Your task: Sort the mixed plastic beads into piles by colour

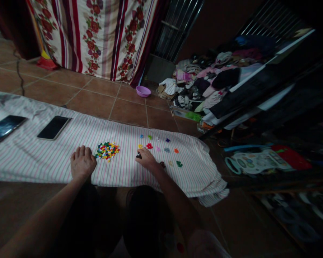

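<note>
Brown floor tiles point(91, 102) and a red-and-white curtain printed with roses point(97, 36) were seen beyond a long worktop point(118, 177), which was draped in pale cloth striped in pink and grey-green. On this cloth a loose heap of tiny, many-coloured plastic-looking pieces point(107, 151) was spread between the two hands. To its right, small one-colour clusters were set out in rough rows, among them a bright red cluster point(149, 146), a yellow cluster point(140, 146) and a dark green cluster point(179, 163).

Small black pieces point(138, 156) were placed right at the fingertips of the right hand point(147, 159), on the side facing the heap and just nearer the body than the yellow cluster. That grip was bent about them; whether it was clamped on them or only touching could not be told, and no long axis could be made out at such a size.

The left hand point(82, 163) was laid knuckles up just left of the heap, its fingers close together; whether anything was covered by its palm could not be told. By it the heap was more nearly approached, while from the right hand it was separated by bare cloth.
</note>
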The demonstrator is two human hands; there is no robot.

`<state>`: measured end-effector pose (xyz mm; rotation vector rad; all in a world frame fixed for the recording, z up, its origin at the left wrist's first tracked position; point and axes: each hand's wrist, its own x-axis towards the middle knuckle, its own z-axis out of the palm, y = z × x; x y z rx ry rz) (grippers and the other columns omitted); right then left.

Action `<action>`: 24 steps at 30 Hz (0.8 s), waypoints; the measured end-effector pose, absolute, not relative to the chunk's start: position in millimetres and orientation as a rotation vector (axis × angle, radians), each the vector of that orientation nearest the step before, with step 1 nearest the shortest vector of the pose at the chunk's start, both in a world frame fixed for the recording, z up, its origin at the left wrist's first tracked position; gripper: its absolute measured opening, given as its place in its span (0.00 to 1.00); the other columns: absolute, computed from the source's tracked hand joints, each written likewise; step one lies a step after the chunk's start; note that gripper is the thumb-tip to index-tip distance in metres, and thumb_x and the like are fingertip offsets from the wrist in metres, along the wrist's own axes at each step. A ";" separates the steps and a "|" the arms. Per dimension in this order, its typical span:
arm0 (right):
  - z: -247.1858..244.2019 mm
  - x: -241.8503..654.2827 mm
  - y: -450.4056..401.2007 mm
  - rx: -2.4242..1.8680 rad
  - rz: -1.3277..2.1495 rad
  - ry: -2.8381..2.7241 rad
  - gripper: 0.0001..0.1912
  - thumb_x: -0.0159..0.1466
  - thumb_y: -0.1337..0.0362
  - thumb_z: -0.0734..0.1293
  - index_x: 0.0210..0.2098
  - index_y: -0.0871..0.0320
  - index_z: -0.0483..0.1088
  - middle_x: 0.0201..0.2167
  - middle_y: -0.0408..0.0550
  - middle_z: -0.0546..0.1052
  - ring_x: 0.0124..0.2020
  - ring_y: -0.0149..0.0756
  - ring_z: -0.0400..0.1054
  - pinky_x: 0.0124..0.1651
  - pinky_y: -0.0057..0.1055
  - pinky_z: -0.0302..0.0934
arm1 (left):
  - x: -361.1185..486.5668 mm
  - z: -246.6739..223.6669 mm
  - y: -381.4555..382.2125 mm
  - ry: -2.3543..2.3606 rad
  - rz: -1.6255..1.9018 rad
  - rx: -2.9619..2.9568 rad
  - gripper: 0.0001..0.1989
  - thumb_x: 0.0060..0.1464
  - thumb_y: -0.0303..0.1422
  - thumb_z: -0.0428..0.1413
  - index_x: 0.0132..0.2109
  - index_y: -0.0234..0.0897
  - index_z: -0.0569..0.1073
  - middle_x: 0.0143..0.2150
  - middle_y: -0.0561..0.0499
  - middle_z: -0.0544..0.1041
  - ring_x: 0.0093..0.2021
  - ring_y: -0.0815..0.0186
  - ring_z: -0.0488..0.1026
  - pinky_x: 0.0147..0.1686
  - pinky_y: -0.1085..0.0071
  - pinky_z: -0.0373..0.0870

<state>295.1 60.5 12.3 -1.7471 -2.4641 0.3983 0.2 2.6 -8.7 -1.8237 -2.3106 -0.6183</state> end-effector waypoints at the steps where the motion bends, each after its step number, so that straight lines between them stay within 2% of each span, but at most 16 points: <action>1: 11.4 294.7 59.8 -1.738 0.391 -2.465 0.16 0.58 0.63 0.68 0.45 0.62 0.70 0.44 0.54 0.70 0.46 0.40 0.63 0.50 0.34 0.55 | 0.2 -9.1 2.6 -2.307 -0.622 -1.824 0.21 0.57 0.34 0.39 0.50 0.30 0.69 0.58 0.36 0.67 0.61 0.51 0.58 0.58 0.55 0.52; 4: 7.2 293.5 57.9 -1.713 0.365 -2.439 0.11 0.58 0.66 0.67 0.41 0.60 0.70 0.43 0.52 0.70 0.46 0.39 0.62 0.51 0.33 0.55 | 0.3 -9.4 2.4 -2.311 -0.628 -1.832 0.20 0.57 0.34 0.39 0.50 0.30 0.69 0.58 0.36 0.67 0.61 0.51 0.58 0.58 0.55 0.52; 8: 4.3 292.5 55.6 -1.688 0.334 -2.412 0.10 0.58 0.66 0.67 0.41 0.59 0.71 0.42 0.50 0.71 0.45 0.38 0.63 0.50 0.33 0.55 | 0.7 -8.4 1.8 -2.316 -0.639 -1.830 0.21 0.57 0.34 0.40 0.51 0.30 0.68 0.59 0.36 0.66 0.61 0.51 0.58 0.58 0.54 0.51; 15: 7.0 287.2 52.6 -1.691 0.261 -2.400 0.13 0.58 0.59 0.69 0.41 0.57 0.72 0.41 0.48 0.73 0.45 0.40 0.62 0.50 0.35 0.53 | 1.1 -8.7 2.0 -2.328 -0.644 -1.831 0.21 0.57 0.34 0.39 0.51 0.30 0.68 0.58 0.35 0.66 0.61 0.50 0.58 0.59 0.54 0.51; 18: 4.9 281.1 50.9 -1.750 0.205 -2.336 0.10 0.58 0.58 0.69 0.38 0.56 0.73 0.39 0.47 0.72 0.43 0.40 0.62 0.47 0.34 0.54 | 1.1 -8.7 2.0 -2.342 -0.644 -1.836 0.21 0.56 0.34 0.40 0.51 0.31 0.68 0.59 0.35 0.66 0.62 0.51 0.57 0.59 0.54 0.50; 21: 1.5 275.4 48.6 -1.775 0.154 -2.293 0.06 0.61 0.61 0.66 0.34 0.56 0.72 0.36 0.47 0.71 0.41 0.39 0.61 0.46 0.33 0.54 | 1.3 -7.9 1.7 -2.351 -0.628 -1.833 0.21 0.55 0.33 0.41 0.52 0.32 0.67 0.59 0.36 0.66 0.62 0.51 0.57 0.59 0.54 0.50; 24: -1.1 272.9 45.7 -1.767 0.130 -2.259 0.06 0.63 0.64 0.63 0.32 0.56 0.72 0.35 0.48 0.71 0.41 0.38 0.61 0.46 0.32 0.55 | 1.4 -7.0 1.4 -2.330 -0.596 -1.835 0.21 0.56 0.33 0.40 0.52 0.32 0.68 0.59 0.36 0.66 0.62 0.51 0.58 0.58 0.54 0.51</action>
